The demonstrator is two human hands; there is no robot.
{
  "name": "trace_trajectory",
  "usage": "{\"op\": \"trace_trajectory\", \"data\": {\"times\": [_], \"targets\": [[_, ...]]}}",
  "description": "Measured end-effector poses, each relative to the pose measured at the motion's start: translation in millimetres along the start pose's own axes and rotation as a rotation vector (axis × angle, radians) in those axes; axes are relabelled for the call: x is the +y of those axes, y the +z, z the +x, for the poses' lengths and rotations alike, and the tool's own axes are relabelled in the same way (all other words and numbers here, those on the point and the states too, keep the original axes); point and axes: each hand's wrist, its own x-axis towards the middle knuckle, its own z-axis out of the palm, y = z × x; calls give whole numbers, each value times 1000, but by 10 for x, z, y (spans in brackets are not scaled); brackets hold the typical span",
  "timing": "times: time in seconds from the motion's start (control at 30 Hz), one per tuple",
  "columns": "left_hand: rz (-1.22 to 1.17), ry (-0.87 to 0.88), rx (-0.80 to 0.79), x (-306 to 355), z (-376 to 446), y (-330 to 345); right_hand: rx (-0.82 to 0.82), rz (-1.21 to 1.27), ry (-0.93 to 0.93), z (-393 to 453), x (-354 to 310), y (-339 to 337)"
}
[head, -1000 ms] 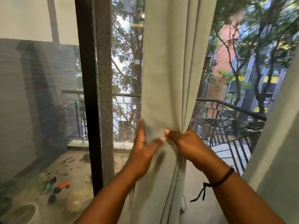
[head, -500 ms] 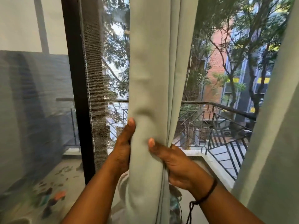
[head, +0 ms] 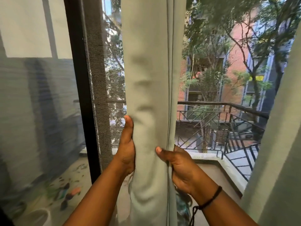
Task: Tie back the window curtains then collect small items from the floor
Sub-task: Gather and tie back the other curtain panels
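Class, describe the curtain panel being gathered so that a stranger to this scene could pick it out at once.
Start at the window's dark vertical frame. Just right of its mesh screen hangs the gathered curtain, pale grey-green. Unlike the other curtain panel at the far right edge, which hangs untouched, it is bunched into a column and gripped by the left hand and right hand.

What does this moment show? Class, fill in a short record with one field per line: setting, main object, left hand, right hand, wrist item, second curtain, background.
setting: indoors at a window, looking out to a balcony
main object: pale green curtain, gathered into a vertical bundle
left hand: left hand grips the bundle's left side
right hand: right hand grips its right edge, thumb in front
wrist item: dark cord bracelet on the right wrist
second curtain: second curtain hangs at far right
background: black balcony railing, trees, brick building
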Motion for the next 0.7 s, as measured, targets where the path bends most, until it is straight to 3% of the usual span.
{"op": "trace_trajectory", "data": {"times": [0.23, 0.43, 0.7], "targets": [[152, -22, 159, -153, 39, 86, -70, -42, 43, 28, 31, -108], [311, -119, 168, -165, -31, 108, 98, -225, -105, 19, 28, -21], [508, -62, 239, -132, -148, 7, 83, -427, -272, 2, 13, -72]]}}
